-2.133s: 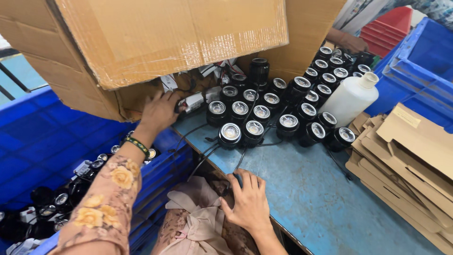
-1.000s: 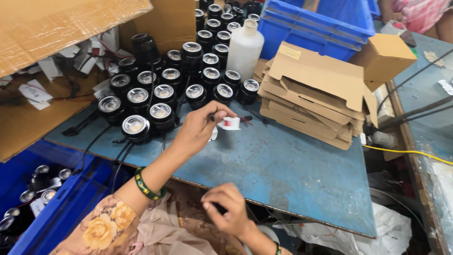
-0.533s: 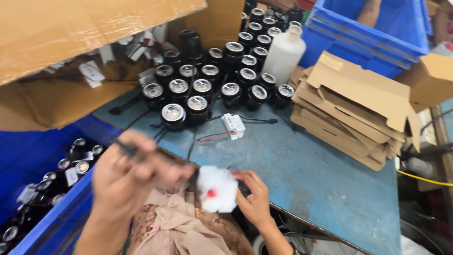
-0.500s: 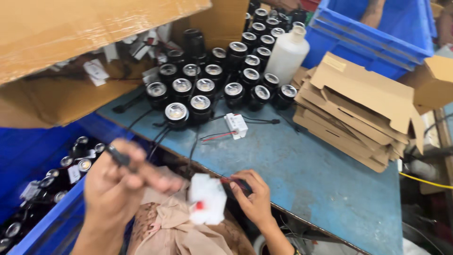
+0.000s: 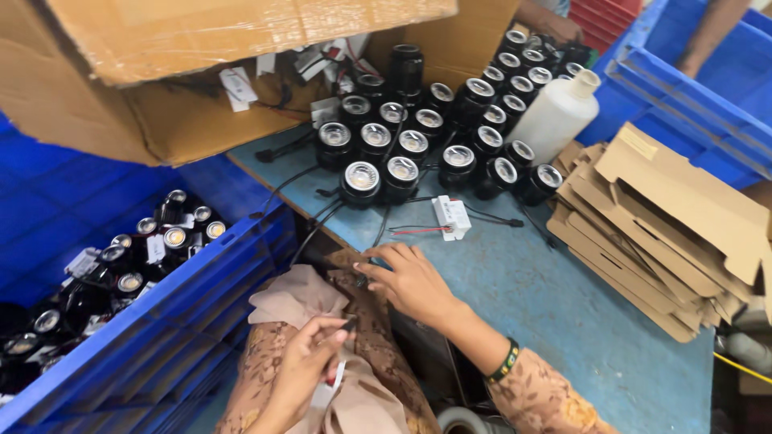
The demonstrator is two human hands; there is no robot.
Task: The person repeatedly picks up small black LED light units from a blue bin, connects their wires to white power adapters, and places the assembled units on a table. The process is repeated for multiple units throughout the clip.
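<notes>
glossy black lamps (image 5: pixel 402 170), matt cardboard box (image 5: pixel 161 120)

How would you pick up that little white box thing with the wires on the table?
Probably best by the white driver box itself, pinching its two long sides from above. It lies flat on the blue table with bare space around it, so fingers fit on both sides. Its thin red and black wires trail off the ends, and pulling on those could strain them. The right hand is nearest.

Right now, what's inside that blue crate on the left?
The blue crate holds black lamp heads with white tags and wires, heaped loosely. Whatever lies under the heap is covered.
</notes>
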